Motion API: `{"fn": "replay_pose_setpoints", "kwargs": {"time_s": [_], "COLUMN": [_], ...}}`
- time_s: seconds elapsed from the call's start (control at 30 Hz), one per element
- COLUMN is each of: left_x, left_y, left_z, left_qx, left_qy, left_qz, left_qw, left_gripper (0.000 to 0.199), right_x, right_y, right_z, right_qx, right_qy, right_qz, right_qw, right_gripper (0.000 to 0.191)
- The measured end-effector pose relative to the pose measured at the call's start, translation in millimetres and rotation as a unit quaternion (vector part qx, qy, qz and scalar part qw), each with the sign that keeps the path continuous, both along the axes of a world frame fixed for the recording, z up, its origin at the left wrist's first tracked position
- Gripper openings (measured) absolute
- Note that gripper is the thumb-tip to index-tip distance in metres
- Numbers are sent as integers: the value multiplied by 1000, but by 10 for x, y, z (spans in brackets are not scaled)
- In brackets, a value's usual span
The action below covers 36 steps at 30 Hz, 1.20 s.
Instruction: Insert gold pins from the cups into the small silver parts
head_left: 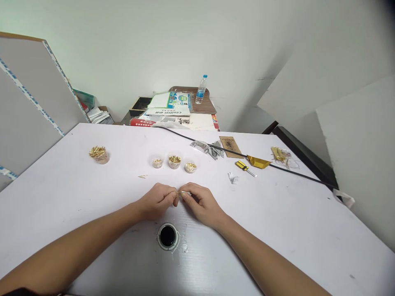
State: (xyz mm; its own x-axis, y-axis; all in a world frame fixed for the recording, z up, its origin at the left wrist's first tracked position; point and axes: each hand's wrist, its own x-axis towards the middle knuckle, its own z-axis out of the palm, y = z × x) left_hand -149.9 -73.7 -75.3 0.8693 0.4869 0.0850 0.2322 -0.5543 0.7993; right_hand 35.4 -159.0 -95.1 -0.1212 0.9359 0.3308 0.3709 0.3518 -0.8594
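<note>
My left hand (160,200) and my right hand (200,202) meet over the middle of the white table, fingers pinched together. Between their fingertips is a thin gold-coloured piece (178,192), gripped from both sides; its ends are hidden by the fingers. Below the hands stands a round container of black liquid (168,236). Just beyond them are small clear cups of gold pieces, one on the left (157,163), one in the middle (174,161) and one on the right (190,167). A few loose gold pins (142,176) lie beyond my left hand.
A heaped cup of gold pins (99,154) stands far left. Toward the right lie a yellow screwdriver (245,168), silver packets (216,150), a brown card (231,147), a gold wrapper on a black cable (258,162) and a bag of gold pieces (279,154). A bottle (201,89) stands behind.
</note>
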Motion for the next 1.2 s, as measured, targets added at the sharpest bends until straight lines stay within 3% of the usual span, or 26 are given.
{"fn": "replay_pose_setpoints", "kwargs": {"time_s": [0.27, 1.03, 1.2], "left_x": [28, 30, 18], "left_y": [-1, 13, 26], "left_z": [-58, -49, -87], "left_qx": [52, 49, 109], "left_qy": [40, 43, 46], "left_qz": [-1, -1, -18], "left_qw": [998, 998, 993], "left_gripper": [34, 34, 32], "right_x": [9, -71, -85], "right_y": [10, -6, -9], "right_z": [-25, -22, -24], "right_qx": [8, 39, 2], "right_qy": [-15, -16, -2], "right_qz": [-9, -33, -40], "right_qw": [1000, 999, 999], "right_gripper": [30, 21, 22]}}
